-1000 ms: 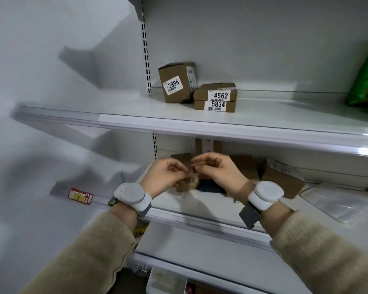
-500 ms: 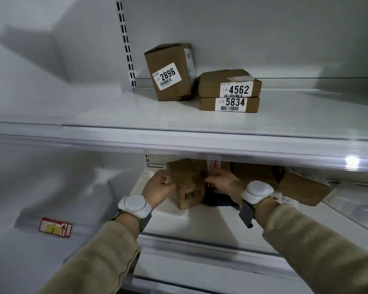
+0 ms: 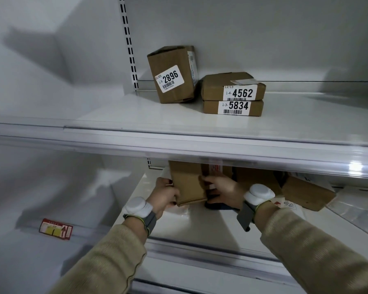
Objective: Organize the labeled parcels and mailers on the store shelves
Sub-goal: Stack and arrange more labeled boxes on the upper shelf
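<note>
On the lower shelf [image 3: 200, 228] a small brown cardboard box [image 3: 187, 183] stands upright, its top hidden by the upper shelf's front rail. My left hand [image 3: 165, 195] grips its left side and bottom corner. My right hand [image 3: 220, 187] presses against its right side. On the upper shelf [image 3: 136, 115] stands a box labelled 2896 [image 3: 172, 75]; to its right a flat box labelled 4562 [image 3: 232, 87] lies on a flat box labelled 5834 [image 3: 233, 107].
More brown boxes [image 3: 308, 193] and a dark item [image 3: 219, 205] sit on the lower shelf right of my hands. A clear plastic mailer [image 3: 357, 215] lies at far right. A red sticker [image 3: 55, 229] marks the left wall. The upper shelf rail overhangs the lower boxes.
The view moved closer and upward to the shelves. Both hands went from meeting in front of the shelf to gripping the small box, which now sits further back under the upper shelf.
</note>
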Tool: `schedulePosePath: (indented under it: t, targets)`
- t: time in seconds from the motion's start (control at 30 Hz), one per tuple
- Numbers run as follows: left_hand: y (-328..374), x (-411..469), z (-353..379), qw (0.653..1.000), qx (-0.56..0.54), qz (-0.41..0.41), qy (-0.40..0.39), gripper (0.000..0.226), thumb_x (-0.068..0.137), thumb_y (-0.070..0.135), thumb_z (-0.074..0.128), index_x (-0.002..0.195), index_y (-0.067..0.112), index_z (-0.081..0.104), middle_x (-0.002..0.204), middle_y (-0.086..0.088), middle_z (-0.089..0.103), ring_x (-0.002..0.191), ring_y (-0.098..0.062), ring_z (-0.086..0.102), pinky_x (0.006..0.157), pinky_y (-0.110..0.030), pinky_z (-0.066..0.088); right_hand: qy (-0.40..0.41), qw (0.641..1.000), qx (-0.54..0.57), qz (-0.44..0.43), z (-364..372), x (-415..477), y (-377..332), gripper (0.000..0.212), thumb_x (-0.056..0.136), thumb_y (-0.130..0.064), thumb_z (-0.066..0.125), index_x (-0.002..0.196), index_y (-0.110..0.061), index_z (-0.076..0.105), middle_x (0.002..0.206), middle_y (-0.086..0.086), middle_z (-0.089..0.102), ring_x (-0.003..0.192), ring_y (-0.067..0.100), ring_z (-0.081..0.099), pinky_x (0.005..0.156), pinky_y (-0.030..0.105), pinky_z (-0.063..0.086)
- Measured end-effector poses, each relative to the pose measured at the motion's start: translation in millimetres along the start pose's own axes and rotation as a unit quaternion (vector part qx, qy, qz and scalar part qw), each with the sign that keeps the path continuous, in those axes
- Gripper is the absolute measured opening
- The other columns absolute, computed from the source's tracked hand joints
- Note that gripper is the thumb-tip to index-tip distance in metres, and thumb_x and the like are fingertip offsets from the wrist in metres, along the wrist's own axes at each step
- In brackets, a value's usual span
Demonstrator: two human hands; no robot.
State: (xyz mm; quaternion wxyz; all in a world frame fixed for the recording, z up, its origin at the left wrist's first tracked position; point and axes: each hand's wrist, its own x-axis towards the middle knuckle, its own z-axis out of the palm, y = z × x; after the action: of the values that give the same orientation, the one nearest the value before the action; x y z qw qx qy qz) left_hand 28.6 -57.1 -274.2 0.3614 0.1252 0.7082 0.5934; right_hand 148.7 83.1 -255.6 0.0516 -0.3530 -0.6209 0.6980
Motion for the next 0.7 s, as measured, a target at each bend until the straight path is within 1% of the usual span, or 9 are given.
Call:
schedulePosePath:
  t: [0.07,0.17,0.23,0.33,0.37,0.47,0.57,0.6,0.7]
  targets:
    - [0,-13,-1,1.000,-0.011,0.021,-0.004,0.064,0.070,-0.006,0.062,0.125,0.014,0.035,0.114,-0.020,0.057,0.093,-0.031,0.059,0.088,-0.046,0.053,-0.007,0.999,0.048,-0.015,1,-8,4,0.008,0.094,-0.023,0.055,0.102,-0.023,0.057,0.095,0.005,0.055,0.113,0.038,0.055,0.104,0.058,0.041]
    - [-3,-34,-1,0.996,0.055,0.062,-0.020,0.086,0.062,-0.006,0.068,0.130,0.027,0.028,0.106,-0.015,0.059,0.094,-0.032,0.061,0.078,-0.042,0.054,-0.023,0.994,0.098,-0.036,-2,-23,11,0.035,0.093,-0.015,0.048,0.125,-0.030,0.050,0.107,0.004,0.059,0.110,0.031,0.053,0.101,0.059,0.041]
    - [-7,-52,3,0.992,0.085,0.094,-0.026,0.087,0.065,-0.011,0.069,0.131,0.028,0.027,0.104,-0.012,0.058,0.099,-0.032,0.061,0.078,-0.043,0.057,-0.035,0.991,0.123,-0.040,-6,-35,16,0.034,0.097,-0.031,0.045,0.130,-0.028,0.050,0.115,0.004,0.060,0.112,0.029,0.054,0.098,0.057,0.041]
    - [-13,-79,13,0.987,0.089,0.129,-0.046,0.089,0.066,-0.012,0.069,0.136,0.024,0.028,0.112,-0.009,0.056,0.101,-0.024,0.060,0.079,-0.038,0.056,-0.054,0.992,0.109,-0.032,-11,-53,23,0.045,0.093,-0.056,0.042,0.128,-0.029,0.051,0.113,0.000,0.063,0.117,0.030,0.051,0.106,0.060,0.030]
    - [-17,-87,17,0.986,0.089,0.136,-0.045,0.089,0.066,-0.011,0.070,0.137,0.023,0.028,0.113,-0.007,0.056,0.100,-0.022,0.059,0.077,-0.036,0.056,-0.068,0.993,0.094,-0.036,-12,-62,26,0.047,0.092,-0.058,0.043,0.130,-0.031,0.050,0.115,0.000,0.063,0.120,0.029,0.050,0.105,0.060,0.029]
    - [-26,-112,26,0.984,0.083,0.153,-0.036,0.093,0.061,-0.007,0.072,0.139,0.021,0.029,0.118,-0.007,0.055,0.103,-0.020,0.058,0.075,-0.032,0.056,-0.089,0.992,0.062,-0.062,-15,-92,34,0.045,0.093,-0.055,0.045,0.133,-0.034,0.049,0.126,-0.002,0.061,0.122,0.025,0.051,0.099,0.056,0.040]
    - [-30,-134,32,0.982,0.073,0.173,-0.037,0.091,0.068,-0.014,0.069,0.142,0.021,0.028,0.124,-0.008,0.054,0.103,-0.014,0.057,0.074,-0.020,0.054,-0.093,0.991,0.067,-0.074,-21,-116,42,0.046,0.090,-0.055,0.051,0.133,-0.036,0.052,0.130,-0.003,0.061,0.124,0.022,0.051,0.103,0.060,0.040]
    - [-31,-140,33,0.981,0.074,0.175,-0.040,0.093,0.068,-0.013,0.070,0.143,0.023,0.028,0.126,-0.007,0.053,0.105,-0.015,0.057,0.076,-0.021,0.054,-0.098,0.990,0.067,-0.080,-24,-125,44,0.044,0.090,-0.054,0.052,0.130,-0.037,0.054,0.129,-0.004,0.062,0.124,0.021,0.052,0.102,0.061,0.041]
    - [-33,-162,39,0.976,0.098,0.193,-0.039,0.106,0.053,0.009,0.083,0.141,0.035,0.029,0.133,-0.004,0.049,0.116,-0.022,0.056,0.089,-0.041,0.057,-0.122,0.985,0.061,-0.109,-28,-152,48,0.031,0.090,-0.047,0.056,0.120,-0.039,0.062,0.121,-0.006,0.068,0.119,0.018,0.057,0.093,0.056,0.051]
